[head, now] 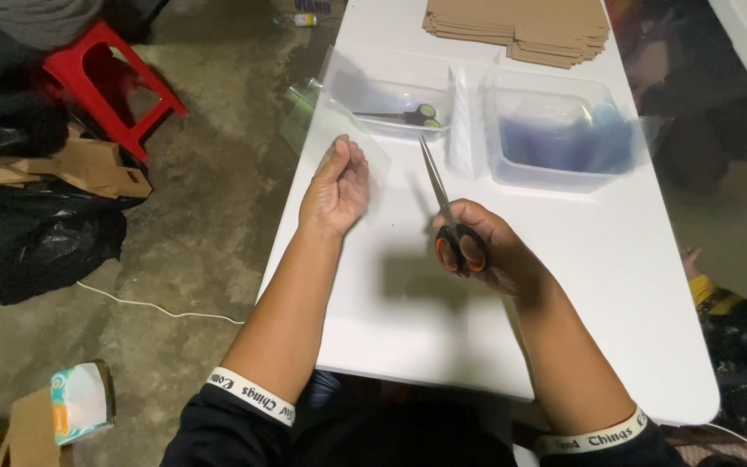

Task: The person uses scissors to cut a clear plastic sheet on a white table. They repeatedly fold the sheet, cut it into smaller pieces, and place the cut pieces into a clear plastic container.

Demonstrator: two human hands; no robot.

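Observation:
My right hand [499, 251] grips a pair of scissors [447, 216] with orange and black handles. Their blades are closed and point away from me over the white table [616, 285]. My left hand [335, 186] is a little to the left, fingers curled, pinching the near edge of a clear plastic sheet [330, 121]. The sheet rises from that hand toward the table's far left edge and is hard to make out. The scissor tip ends just right of the sheet.
Two clear bins stand beyond my hands: the left bin [373, 91] holds green-handled scissors [412, 114], the right bin [555, 177] holds blue sheets. A flat cardboard stack [520, 26] lies behind. On the floor to the left are a red stool [110, 82], black bags [28, 233] and a tissue box [79, 402].

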